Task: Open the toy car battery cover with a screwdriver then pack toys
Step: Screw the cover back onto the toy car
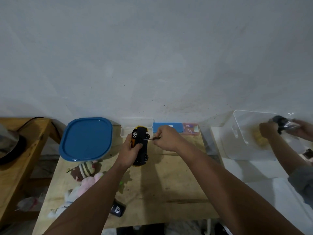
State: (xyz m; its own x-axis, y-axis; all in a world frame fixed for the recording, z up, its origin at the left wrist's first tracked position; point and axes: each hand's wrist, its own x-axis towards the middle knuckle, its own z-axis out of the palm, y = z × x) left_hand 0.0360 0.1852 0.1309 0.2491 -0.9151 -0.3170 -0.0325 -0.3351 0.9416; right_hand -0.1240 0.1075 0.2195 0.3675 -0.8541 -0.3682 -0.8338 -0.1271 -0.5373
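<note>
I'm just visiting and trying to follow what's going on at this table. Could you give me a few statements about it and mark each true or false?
1. The left hand holds the toy car with its underside showing. True.
2. The right hand is empty. False: it grips a screwdriver whose tip meets the car's underside.
3. The blue-lidded container stands open. False: its lid is on.
4. Plush toys lie on the wooden table beside the left arm. True.

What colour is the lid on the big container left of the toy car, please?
Blue; the lid shows clearly in the head view.
</note>
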